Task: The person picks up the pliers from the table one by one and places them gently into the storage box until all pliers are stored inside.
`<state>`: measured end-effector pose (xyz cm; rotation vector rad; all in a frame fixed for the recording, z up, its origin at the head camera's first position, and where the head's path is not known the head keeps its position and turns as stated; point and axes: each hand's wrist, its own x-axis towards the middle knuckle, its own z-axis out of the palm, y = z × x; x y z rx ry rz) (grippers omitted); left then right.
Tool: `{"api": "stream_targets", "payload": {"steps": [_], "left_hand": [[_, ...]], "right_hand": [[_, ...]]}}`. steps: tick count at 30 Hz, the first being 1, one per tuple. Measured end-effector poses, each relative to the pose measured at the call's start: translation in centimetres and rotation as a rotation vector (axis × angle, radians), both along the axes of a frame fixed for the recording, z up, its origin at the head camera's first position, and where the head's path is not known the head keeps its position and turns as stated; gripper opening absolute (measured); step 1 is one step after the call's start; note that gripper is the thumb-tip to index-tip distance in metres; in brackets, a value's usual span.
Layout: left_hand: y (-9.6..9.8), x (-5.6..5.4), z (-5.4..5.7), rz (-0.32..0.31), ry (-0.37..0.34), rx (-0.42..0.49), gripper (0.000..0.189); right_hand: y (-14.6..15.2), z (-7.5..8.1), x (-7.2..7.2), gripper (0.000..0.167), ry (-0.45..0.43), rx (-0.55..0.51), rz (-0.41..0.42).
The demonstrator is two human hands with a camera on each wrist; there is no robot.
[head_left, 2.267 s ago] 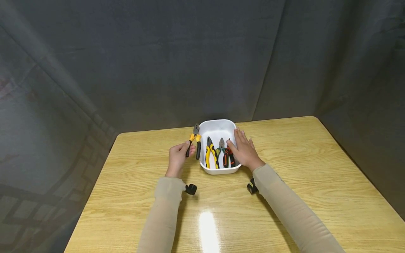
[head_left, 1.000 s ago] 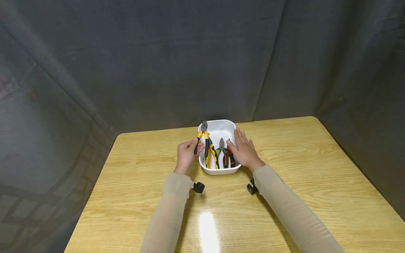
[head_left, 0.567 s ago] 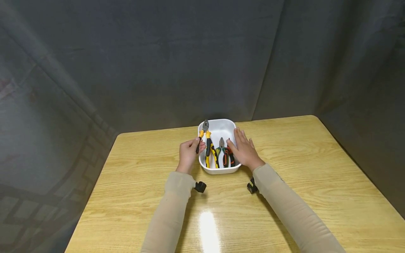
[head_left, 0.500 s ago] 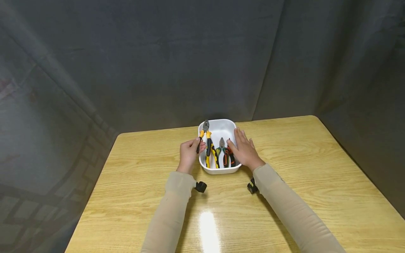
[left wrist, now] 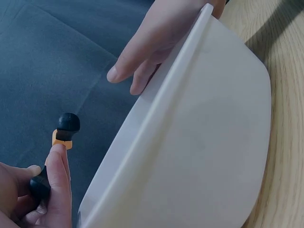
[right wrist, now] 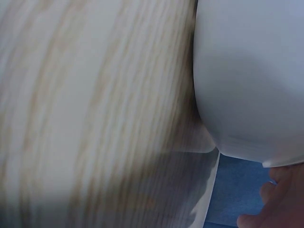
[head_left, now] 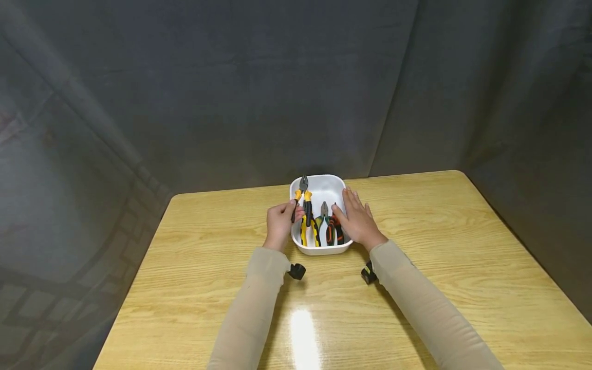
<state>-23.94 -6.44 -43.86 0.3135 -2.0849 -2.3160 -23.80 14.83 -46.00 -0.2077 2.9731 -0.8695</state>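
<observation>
My left hand (head_left: 279,221) grips one handle of a pair of combination pliers (head_left: 308,209) with yellow-and-black grips. The pliers hang jaws up over the left side of a white plastic tub (head_left: 322,252), their handles spread. Below them lies another yellow-and-black pair of pliers (head_left: 316,234), partly covered. Beside it are green-handled pliers (head_left: 324,209) and a tool with black-and-orange handles (head_left: 330,232), partly hidden by my right hand (head_left: 361,221). That hand rests on the tub's right rim with fingers extended. In the left wrist view, the held pliers' black handle end (left wrist: 69,122) shows above the rim.
The tub stands near the back edge of a wooden table (head_left: 185,288). A dark grey cloth (head_left: 259,103) hangs behind it and along both sides. Small black wrist cameras, such as the left one (head_left: 297,271), stick out under the sleeves.
My left hand has carried the pliers rightward, from beside the tub's left rim to over the tub's left part. The right hand and the tub have stayed in place.
</observation>
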Motion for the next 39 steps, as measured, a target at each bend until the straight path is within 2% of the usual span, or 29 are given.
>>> {"api": "stream_targets", "payload": {"steps": [13, 17, 25, 30, 39], "left_hand": [[1.7, -0.6, 0.1, 0.014, 0.042, -0.029, 0.031], [2.2, -0.6, -0.1, 0.015, 0.032, -0.044, 0.033], [2.5, -0.8, 0.2, 0.004, 0.040, -0.038, 0.034], [2.6, -0.9, 0.3, 0.019, 0.036, -0.105, 0.031], [2.7, -1.3, 0.0, -0.001, 0.048, -0.241, 0.033]], "right_hand": [[0.3, -0.5, -0.3, 0.078, 0.027, -0.003, 0.004], [0.2, -0.5, -0.2, 0.081, 0.024, 0.002, 0.002], [0.2, -0.2, 0.0, 0.077, 0.029, -0.007, -0.004], [0.1, -0.2, -0.1, 0.082, 0.027, -0.001, 0.008], [-0.1, -0.1, -0.1, 0.076, 0.041, -0.006, 0.010]]}}
